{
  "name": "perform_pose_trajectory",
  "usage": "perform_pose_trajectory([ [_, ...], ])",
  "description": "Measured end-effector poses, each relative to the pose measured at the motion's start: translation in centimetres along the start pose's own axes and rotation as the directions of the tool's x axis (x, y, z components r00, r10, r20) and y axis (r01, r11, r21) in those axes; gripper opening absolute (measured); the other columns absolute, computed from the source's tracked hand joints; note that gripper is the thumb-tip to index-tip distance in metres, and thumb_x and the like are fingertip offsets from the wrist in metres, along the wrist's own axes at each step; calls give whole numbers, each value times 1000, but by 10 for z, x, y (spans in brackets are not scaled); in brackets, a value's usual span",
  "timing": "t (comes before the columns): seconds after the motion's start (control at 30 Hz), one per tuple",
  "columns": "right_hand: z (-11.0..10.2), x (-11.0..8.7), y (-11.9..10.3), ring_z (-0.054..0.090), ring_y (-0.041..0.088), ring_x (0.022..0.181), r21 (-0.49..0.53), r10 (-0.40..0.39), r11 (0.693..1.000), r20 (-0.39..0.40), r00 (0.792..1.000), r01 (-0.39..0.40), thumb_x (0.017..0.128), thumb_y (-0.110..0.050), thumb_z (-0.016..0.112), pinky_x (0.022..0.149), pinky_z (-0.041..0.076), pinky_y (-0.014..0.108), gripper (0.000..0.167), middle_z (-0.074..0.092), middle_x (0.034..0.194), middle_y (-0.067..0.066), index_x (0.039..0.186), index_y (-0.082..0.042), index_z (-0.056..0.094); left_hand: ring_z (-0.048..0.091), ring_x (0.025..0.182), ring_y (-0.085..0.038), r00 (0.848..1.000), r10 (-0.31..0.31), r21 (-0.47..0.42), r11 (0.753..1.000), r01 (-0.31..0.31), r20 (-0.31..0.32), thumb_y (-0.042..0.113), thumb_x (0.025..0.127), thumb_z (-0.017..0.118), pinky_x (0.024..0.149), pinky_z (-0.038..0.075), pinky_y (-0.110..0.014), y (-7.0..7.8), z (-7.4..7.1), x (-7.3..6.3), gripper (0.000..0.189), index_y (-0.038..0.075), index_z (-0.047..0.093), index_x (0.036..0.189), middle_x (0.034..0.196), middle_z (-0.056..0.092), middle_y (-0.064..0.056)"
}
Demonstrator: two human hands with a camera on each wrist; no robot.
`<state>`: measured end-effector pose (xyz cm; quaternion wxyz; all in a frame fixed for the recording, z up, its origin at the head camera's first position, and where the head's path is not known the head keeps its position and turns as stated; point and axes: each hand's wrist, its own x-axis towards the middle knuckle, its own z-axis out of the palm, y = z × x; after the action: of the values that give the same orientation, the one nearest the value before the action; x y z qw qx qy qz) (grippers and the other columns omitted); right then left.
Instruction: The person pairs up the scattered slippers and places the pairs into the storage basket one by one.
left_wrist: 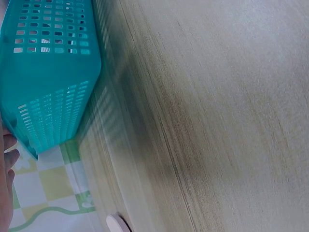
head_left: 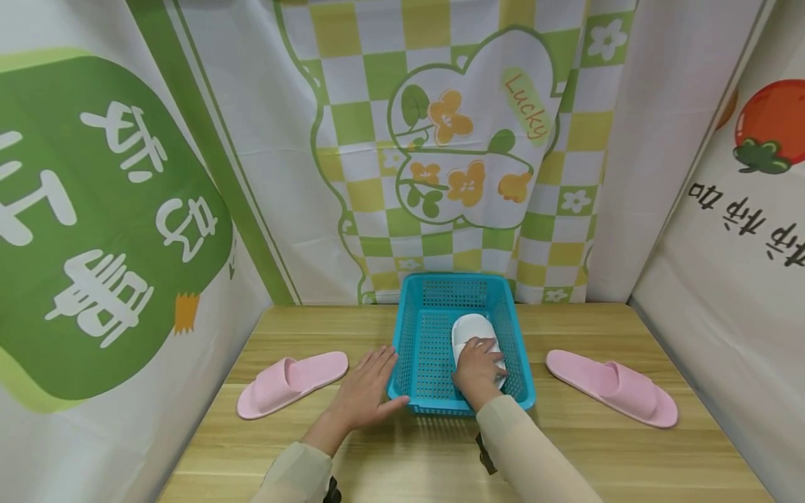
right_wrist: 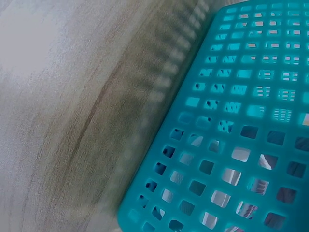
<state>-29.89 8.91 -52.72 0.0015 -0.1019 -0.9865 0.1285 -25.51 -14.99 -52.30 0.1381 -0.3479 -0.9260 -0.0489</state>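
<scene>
A white slipper (head_left: pixel 472 327) lies lengthwise in the right half of the blue plastic basket (head_left: pixel 434 405). My right hand (head_left: pixel 479 370) reaches over the basket's near side and holds the slipper from above, its fingers spread across the slipper's width. Outside the basket, at its near left corner, is my left hand (head_left: pixel 367 391), with fingers extended and touching the rim. In the left wrist view the fingers of the left hand (left_wrist: pixel 6 188) show beside the basket (left_wrist: pixel 48 72). Only the perforated basket wall (right_wrist: pixel 203 140) shows in the right wrist view; the right hand is hidden there.
One pink slipper (head_left: pixel 314 370) lies on the wooden table (head_left: pixel 415 461) left of the basket, another pink slipper (head_left: pixel 635 395) right of it. A checked curtain (head_left: pixel 377 258) hangs just behind the basket; printed cloth walls stand on both sides.
</scene>
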Motion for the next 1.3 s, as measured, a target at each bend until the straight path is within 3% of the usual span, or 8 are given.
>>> perform_pose_trajectory([
  [0.53,-9,-2,-1,34,67,119,24,14,1000,19,1000,-14,73,-32,83,79,40,76,98,22,142,44,143,12,28,29,141,-33,1000,16,2,1000,-16,-20,60,93,46,115,20,-43,-2,1,1,84,-6,37,145,152,34,-21],
  [0.77,-14,-5,-3,35,64,120,11,-7,1000,13,1000,7,79,-30,77,80,40,77,91,23,142,44,144,11,29,30,141,-34,1000,18,4,1000,-18,-9,60,94,46,115,20,-43,-2,1,1,84,-6,37,145,152,33,-21],
  [1.3,-30,-7,-8,33,64,123,17,-60,998,-16,998,60,81,-35,77,83,39,76,94,21,145,43,146,9,25,28,141,-33,1000,13,-16,1000,-13,2,58,94,48,116,18,-43,-1,-2,1,84,-6,36,146,152,32,-21],
])
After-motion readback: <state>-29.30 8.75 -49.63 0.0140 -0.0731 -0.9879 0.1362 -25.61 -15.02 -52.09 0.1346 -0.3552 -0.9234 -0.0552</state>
